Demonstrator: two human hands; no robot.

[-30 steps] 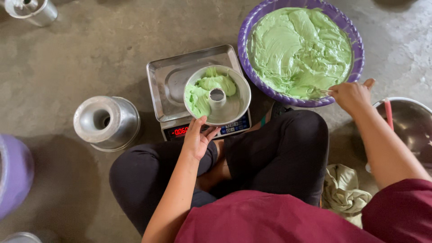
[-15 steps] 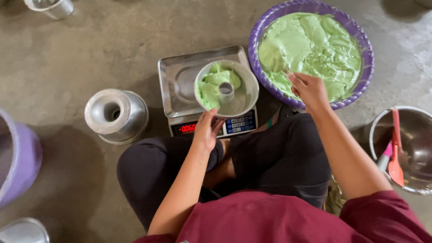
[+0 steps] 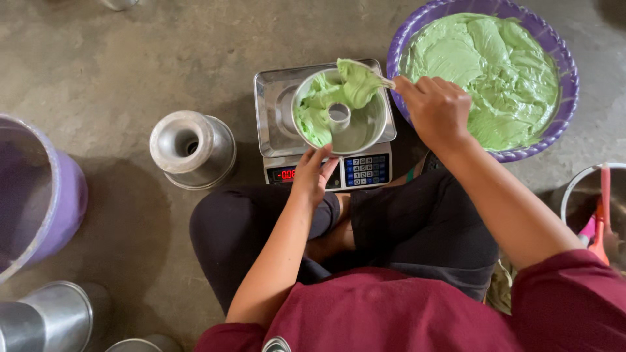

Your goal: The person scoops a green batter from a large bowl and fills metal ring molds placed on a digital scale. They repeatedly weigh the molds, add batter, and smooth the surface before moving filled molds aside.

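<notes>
right hand (image 3: 438, 107) now over the ring mould (image 3: 340, 111), no longer at the purple basin (image 3: 567, 78); fingers closed round a spatula (image 3: 372, 77) loaded with green batter (image 3: 355, 81), just above the mould's far side. more batter in the mould than half a second back, so filling on the scale (image 3: 274, 117) looks under way. left hand (image 3: 313, 173) still at the mould's near rim, fingers spread, tips touching it. upturned empty mould (image 3: 192, 148) on the floor well left of those fingers.
</notes>
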